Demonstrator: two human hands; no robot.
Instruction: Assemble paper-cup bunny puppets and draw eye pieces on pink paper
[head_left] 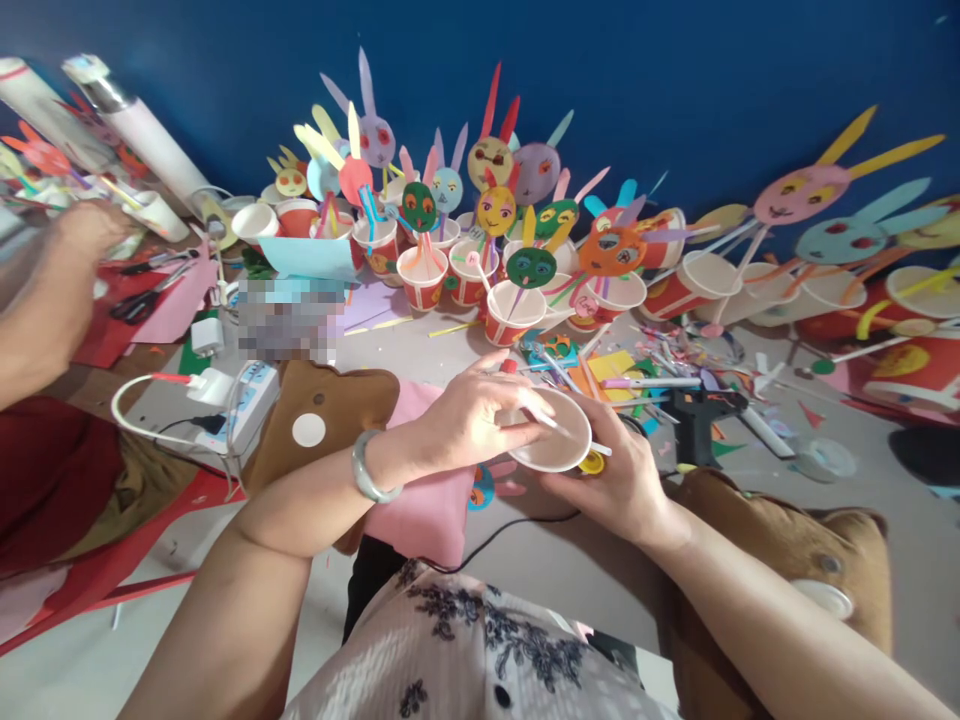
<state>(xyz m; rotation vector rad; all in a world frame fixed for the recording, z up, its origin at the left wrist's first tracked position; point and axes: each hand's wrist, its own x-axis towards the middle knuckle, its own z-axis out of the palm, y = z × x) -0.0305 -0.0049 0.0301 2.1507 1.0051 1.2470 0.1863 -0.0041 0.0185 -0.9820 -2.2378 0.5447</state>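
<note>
A paper cup [551, 458] with a white inside is held near the middle of the view, its open rim facing up toward me. My right hand [619, 475] is wrapped round its right side. My left hand [480, 415], below a pale bangle [366, 468], is at the cup's left rim with the fingers closed on a white stick [541, 413] that reaches into the cup. A short white end shows outside the rim beside my right hand. Just beneath the cup lies a blue paper face [481, 488] with pink ears, partly hidden.
Many cups with paper rabbit faces [532, 266] line the blue wall. Paper scraps and a glue gun [701, 425] lie right of centre. A power strip [247, 400] and brown cushion [330, 400] are at left, another cushion [795, 560] at right. Another person's arm [45, 300] reaches in at left.
</note>
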